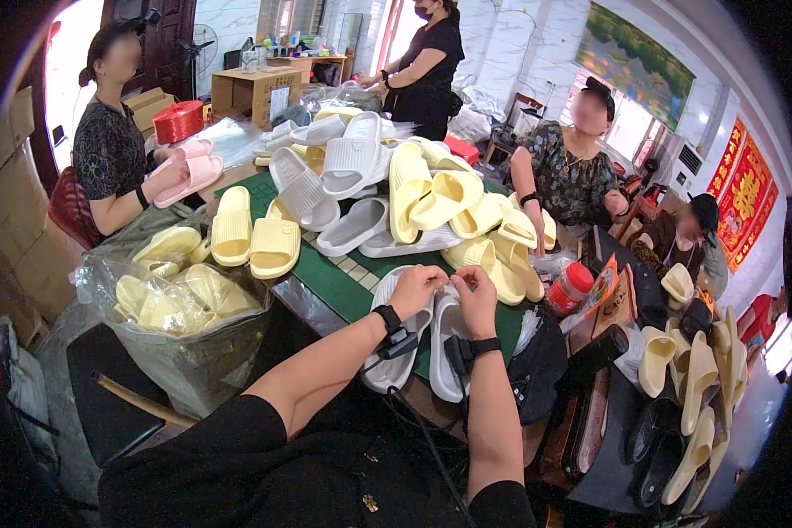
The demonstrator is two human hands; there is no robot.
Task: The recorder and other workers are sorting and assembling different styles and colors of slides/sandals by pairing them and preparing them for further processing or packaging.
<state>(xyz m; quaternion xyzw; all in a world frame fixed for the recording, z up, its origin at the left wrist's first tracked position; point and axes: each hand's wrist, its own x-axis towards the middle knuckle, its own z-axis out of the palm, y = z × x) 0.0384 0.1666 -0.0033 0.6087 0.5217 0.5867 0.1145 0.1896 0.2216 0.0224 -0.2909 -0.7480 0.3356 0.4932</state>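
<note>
My left hand and my right hand are close together above a pair of white slide sandals lying on the near edge of the green mat. The fingertips of both hands are pinched toward each other over the sandals' straps; whatever small thing sits between them is too small to make out. Both wrists carry black bands with cables. A big heap of yellow and white slide sandals fills the table beyond my hands.
A clear bag of yellow sandals stands at my left. One person at left holds pink sandals; others sit and stand across the table. A red-lidded jar, cardboard boxes and more sandals lie at right.
</note>
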